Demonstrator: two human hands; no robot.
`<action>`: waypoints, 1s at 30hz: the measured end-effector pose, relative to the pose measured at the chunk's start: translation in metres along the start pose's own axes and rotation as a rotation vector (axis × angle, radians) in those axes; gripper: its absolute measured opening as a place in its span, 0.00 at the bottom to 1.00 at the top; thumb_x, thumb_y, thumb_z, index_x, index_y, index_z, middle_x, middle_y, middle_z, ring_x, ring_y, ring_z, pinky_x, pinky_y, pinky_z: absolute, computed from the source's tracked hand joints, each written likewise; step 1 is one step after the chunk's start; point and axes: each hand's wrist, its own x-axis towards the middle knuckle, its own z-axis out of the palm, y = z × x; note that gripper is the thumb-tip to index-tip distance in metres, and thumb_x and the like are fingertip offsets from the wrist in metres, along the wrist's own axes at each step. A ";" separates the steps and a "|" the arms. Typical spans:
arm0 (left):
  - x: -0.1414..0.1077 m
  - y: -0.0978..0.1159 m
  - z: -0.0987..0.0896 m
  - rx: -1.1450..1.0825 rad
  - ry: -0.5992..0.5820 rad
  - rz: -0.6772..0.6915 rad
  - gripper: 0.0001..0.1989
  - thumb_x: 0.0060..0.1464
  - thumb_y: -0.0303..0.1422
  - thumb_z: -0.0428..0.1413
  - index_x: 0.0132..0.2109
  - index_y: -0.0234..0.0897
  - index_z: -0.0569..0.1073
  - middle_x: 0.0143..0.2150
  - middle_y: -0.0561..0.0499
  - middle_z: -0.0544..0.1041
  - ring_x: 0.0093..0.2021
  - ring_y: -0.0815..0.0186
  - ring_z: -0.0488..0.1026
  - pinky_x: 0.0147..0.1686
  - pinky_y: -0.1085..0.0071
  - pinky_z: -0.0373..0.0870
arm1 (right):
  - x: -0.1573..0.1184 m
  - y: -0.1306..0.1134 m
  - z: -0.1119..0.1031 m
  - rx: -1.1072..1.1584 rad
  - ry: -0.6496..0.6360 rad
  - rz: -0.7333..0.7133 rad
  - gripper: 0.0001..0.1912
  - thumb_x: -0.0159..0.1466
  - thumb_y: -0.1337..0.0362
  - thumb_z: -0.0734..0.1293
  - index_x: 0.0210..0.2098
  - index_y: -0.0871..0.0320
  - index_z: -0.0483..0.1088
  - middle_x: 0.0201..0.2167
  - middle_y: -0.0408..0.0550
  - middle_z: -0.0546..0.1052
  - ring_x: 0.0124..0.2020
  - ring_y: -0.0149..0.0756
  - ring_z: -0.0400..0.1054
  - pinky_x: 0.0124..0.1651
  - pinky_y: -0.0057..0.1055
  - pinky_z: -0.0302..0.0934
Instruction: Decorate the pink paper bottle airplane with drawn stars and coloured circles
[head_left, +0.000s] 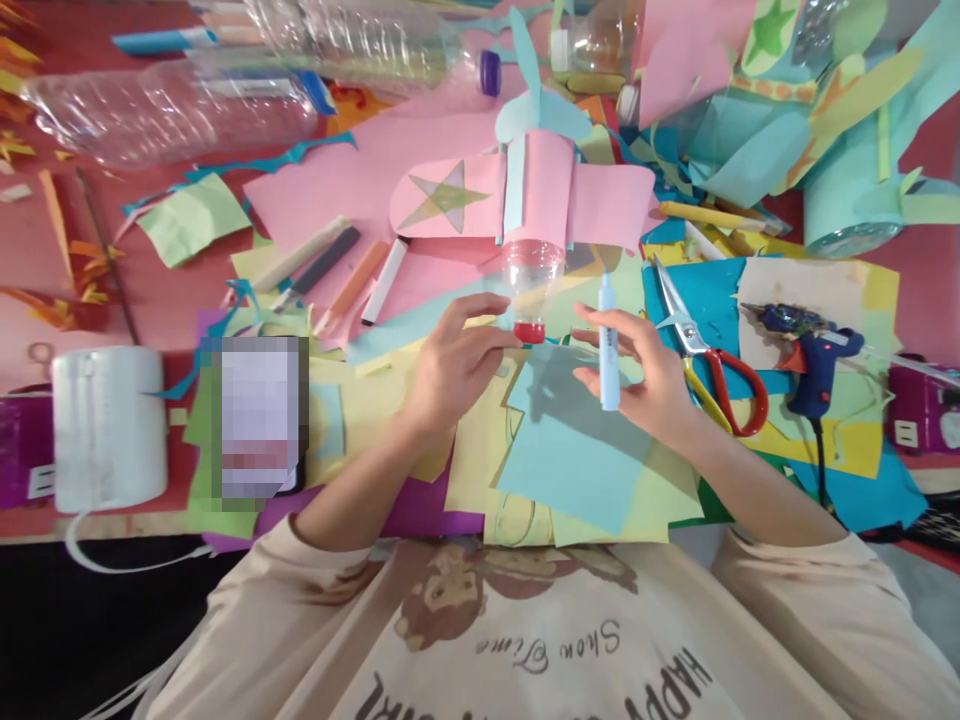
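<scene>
A toy plane made from a plastic bottle lies in front of me, with a pink paper body (546,190), pink wings and a light blue tail. A star marks its left wing. Its clear bottle neck (532,272) and red cap (529,332) point towards me. Beside the cap, my left hand (469,350) has its fingers apart and holds nothing; whether a fingertip touches the cap, I cannot tell. A light blue marker (609,350) stands nearly upright in the fingers of my right hand (649,375), above a light blue paper sheet (574,440).
Red-and-yellow-handled scissors (701,345) and a blue glue gun (821,370) lie at right. Several markers (356,285) rest left of the plane. A phone (262,415) and white power bank (109,430) lie at left. Plastic bottles (180,110) and a teal paper-covered bottle (851,190) are farther back.
</scene>
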 end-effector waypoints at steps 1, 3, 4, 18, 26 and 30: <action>0.000 0.001 -0.001 0.042 -0.031 0.014 0.11 0.61 0.26 0.49 0.43 0.44 0.74 0.51 0.48 0.70 0.51 0.63 0.71 0.48 0.61 0.74 | 0.001 0.000 -0.002 0.017 0.034 0.024 0.24 0.63 0.63 0.67 0.56 0.46 0.58 0.60 0.49 0.69 0.52 0.44 0.73 0.54 0.45 0.71; 0.000 0.003 -0.001 0.147 -0.129 0.097 0.14 0.60 0.29 0.51 0.52 0.46 0.72 0.54 0.46 0.70 0.52 0.60 0.69 0.48 0.59 0.72 | 0.002 0.001 -0.005 0.071 0.087 0.074 0.20 0.64 0.62 0.67 0.54 0.47 0.59 0.59 0.49 0.69 0.51 0.44 0.73 0.54 0.44 0.71; -0.001 0.004 0.000 0.203 -0.176 0.149 0.17 0.59 0.29 0.53 0.55 0.47 0.70 0.55 0.45 0.70 0.53 0.58 0.68 0.49 0.58 0.71 | 0.002 0.002 -0.005 0.099 0.100 0.094 0.20 0.64 0.61 0.66 0.54 0.47 0.59 0.59 0.49 0.69 0.50 0.43 0.74 0.53 0.44 0.72; 0.002 -0.006 -0.007 0.340 -0.066 0.159 0.14 0.54 0.22 0.51 0.34 0.46 0.77 0.46 0.49 0.75 0.46 0.58 0.69 0.42 0.57 0.70 | 0.008 0.017 -0.013 0.099 0.345 -0.058 0.17 0.69 0.56 0.57 0.57 0.39 0.58 0.59 0.45 0.67 0.61 0.45 0.64 0.59 0.49 0.64; 0.013 -0.025 -0.034 0.039 -0.056 0.275 0.18 0.61 0.24 0.46 0.26 0.43 0.73 0.42 0.54 0.79 0.45 0.62 0.70 0.43 0.60 0.72 | 0.016 0.039 -0.027 -0.029 0.397 0.043 0.18 0.70 0.54 0.56 0.58 0.35 0.51 0.65 0.45 0.58 0.68 0.43 0.53 0.62 0.51 0.60; 0.014 -0.024 -0.039 -0.142 -0.165 0.241 0.21 0.65 0.34 0.44 0.25 0.45 0.73 0.38 0.52 0.80 0.44 0.62 0.72 0.43 0.60 0.73 | 0.020 0.064 -0.029 -0.050 0.227 0.010 0.27 0.67 0.54 0.60 0.61 0.36 0.41 0.67 0.46 0.51 0.71 0.41 0.43 0.65 0.54 0.55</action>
